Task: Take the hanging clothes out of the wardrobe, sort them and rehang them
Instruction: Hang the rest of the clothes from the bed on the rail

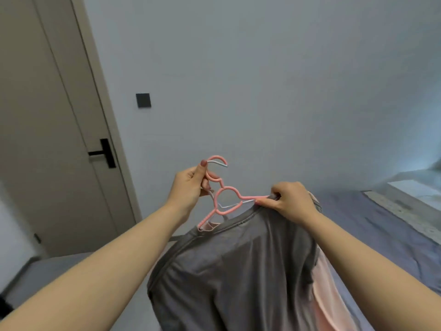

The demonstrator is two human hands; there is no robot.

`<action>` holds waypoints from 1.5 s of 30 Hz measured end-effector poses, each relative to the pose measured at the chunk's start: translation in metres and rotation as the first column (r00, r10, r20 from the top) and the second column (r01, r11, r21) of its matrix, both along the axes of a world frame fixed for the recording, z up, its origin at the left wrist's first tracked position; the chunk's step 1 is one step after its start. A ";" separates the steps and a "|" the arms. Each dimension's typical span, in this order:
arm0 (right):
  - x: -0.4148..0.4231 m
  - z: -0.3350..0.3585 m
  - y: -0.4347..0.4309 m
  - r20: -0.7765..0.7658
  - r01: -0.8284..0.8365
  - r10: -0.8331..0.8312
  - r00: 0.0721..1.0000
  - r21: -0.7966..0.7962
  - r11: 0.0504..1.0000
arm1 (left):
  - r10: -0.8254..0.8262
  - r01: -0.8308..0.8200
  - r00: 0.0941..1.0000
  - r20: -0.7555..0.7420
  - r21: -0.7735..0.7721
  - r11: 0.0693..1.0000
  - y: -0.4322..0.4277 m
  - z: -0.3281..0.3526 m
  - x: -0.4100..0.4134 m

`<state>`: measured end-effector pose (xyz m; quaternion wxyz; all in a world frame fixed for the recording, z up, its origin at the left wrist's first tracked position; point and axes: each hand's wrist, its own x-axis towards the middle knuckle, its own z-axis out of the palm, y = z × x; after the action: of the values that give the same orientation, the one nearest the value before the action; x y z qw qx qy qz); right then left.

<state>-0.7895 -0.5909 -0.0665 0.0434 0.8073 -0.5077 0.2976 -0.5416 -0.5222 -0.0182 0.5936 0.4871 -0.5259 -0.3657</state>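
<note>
1. Your left hand [191, 187] has its fingers [201, 173] curled round the neck of the pink hanger [228, 187], just below the hook.
2. Your right hand [291, 199] pinches the grey garment [238, 271] at its neckline, against the hanger's right arm.
3. The grey garment hangs from that hanger in front of you, beside the bed [381, 235], over a pink garment [327, 297].
4. A paler second hanger [218, 162] seems to sit behind the pink one.

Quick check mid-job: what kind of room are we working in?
Most likely a bedroom: a bed on the right, a closed door on the left, and a grey top on a hanger held by the left hand and right hand.
</note>
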 end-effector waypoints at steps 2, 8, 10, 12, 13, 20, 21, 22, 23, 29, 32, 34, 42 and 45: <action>0.038 0.000 0.000 0.033 -0.107 0.105 0.994 0.074 0.991 | 0.080 -0.080 0.997 -0.024 -0.002 0.997 0.018 0.002 0.030; 0.153 -0.011 0.016 0.155 -0.400 0.372 0.915 0.230 0.887 | 0.122 -0.113 0.982 -0.142 0.074 0.991 0.085 0.009 0.118; 0.194 -0.014 0.026 0.160 -0.453 0.425 0.891 0.250 0.855 | 0.119 -0.092 0.957 -0.265 0.113 0.989 0.108 0.010 0.147; 0.237 -0.018 0.040 0.150 -0.516 0.494 0.856 0.273 0.812 | 0.076 -0.029 0.922 -0.379 0.129 0.991 0.135 0.009 0.173; 0.259 -0.018 0.049 0.138 -0.545 0.530 0.837 0.287 0.787 | 0.043 0.013 0.914 -0.404 0.134 0.991 0.150 0.009 0.187; 0.402 -0.017 0.133 0.063 -0.650 0.668 0.741 0.317 0.691 | 0.181 -0.126 0.862 -0.474 0.146 0.981 0.257 0.005 0.275; 0.422 -0.017 0.149 0.080 -0.671 0.681 0.728 0.292 0.682 | 0.245 -0.195 0.841 -0.483 0.151 0.969 0.271 0.004 0.288; 0.440 -0.015 0.167 0.109 -0.693 0.696 0.710 0.285 0.662 | 0.320 -0.272 0.814 -0.485 0.169 0.947 0.284 0.002 0.300; 0.456 -0.014 0.186 0.151 -0.719 0.711 0.686 0.289 0.632 | 0.403 -0.351 0.779 -0.480 0.199 0.915 0.297 -0.001 0.311; 0.525 -0.011 0.308 0.442 -0.867 0.749 0.494 0.319 0.383 | 0.708 -0.664 0.575 -0.410 0.273 0.697 0.371 -0.011 0.353; 0.548 -0.014 0.357 0.633 -0.901 0.656 0.411 0.393 0.185 | 0.775 -0.755 0.471 -0.421 0.263 0.601 0.404 -0.015 0.370; 0.559 -0.017 0.387 0.787 -0.903 0.464 0.407 0.423 0.075 | 0.822 -0.805 0.404 -0.401 0.272 0.528 0.423 -0.017 0.379; 0.599 -0.030 0.446 0.783 -0.757 0.524 0.335 0.555 -0.345 | 0.929 -0.912 0.190 -0.319 0.293 0.287 0.462 -0.020 0.399; 0.608 -0.029 0.448 0.861 -0.709 0.411 0.301 0.490 -0.507 | 0.945 -0.925 0.142 -0.294 0.302 0.232 0.463 -0.020 0.406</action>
<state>-0.1815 -0.1432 -0.0951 -0.7318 0.6779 0.0257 -0.0662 -0.1356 -0.0593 -0.0386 0.7756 0.6295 0.0404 -0.0257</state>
